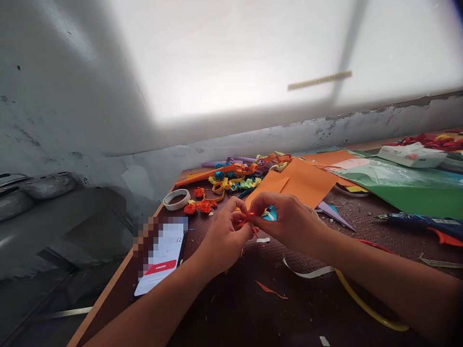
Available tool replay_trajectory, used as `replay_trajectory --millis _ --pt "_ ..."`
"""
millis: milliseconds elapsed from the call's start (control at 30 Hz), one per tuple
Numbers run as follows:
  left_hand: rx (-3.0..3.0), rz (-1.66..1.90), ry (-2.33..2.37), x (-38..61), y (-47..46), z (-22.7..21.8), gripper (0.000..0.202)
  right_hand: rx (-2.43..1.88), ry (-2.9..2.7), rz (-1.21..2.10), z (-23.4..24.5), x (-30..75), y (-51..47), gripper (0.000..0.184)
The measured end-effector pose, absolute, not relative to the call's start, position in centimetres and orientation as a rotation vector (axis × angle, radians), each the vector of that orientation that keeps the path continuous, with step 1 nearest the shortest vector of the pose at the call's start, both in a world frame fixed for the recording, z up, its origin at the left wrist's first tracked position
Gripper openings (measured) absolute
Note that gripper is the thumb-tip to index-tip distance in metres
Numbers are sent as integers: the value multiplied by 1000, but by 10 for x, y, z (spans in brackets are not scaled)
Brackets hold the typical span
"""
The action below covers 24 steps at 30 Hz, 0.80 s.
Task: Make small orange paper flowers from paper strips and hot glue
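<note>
My left hand (pixel 224 235) and my right hand (pixel 285 219) meet above the brown table (pixel 231 308), both pinched on a thin orange paper strip (pixel 246 220) that runs between their fingertips. The strip is partly hidden by the fingers. Just beyond the hands lie small orange paper rosettes (pixel 198 206) and a heap of coloured paper curls (pixel 235 180). An orange paper sheet (pixel 300 180) lies right behind my right hand.
A phone (pixel 162 262) with a lit screen lies at the table's left edge, a tape roll (pixel 176 199) beyond it. A green sheet (pixel 408 185), a blue glue gun (pixel 423 224), a yellow hoop (pixel 365 306) and paper scraps sit to the right. A wall stands behind.
</note>
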<state>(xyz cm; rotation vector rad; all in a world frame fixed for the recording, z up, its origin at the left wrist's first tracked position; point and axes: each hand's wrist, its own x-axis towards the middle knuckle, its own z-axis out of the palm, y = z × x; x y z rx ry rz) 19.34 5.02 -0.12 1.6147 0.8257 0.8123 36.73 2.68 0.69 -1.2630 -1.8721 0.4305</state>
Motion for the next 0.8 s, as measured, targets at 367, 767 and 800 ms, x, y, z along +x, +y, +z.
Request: replay_trajectory --millis 367,767,800 --pt "1921 877 978 193 51 -9 13 -1409 -1782 591 14 363 24 8" --pt "2476 1262 1224 189 56 -14 22 -1318 -1588 654 4 357 34 10" --pt "2444 1263 1228 190 56 -13 23 -1314 -1630 558 3 357 34 10"
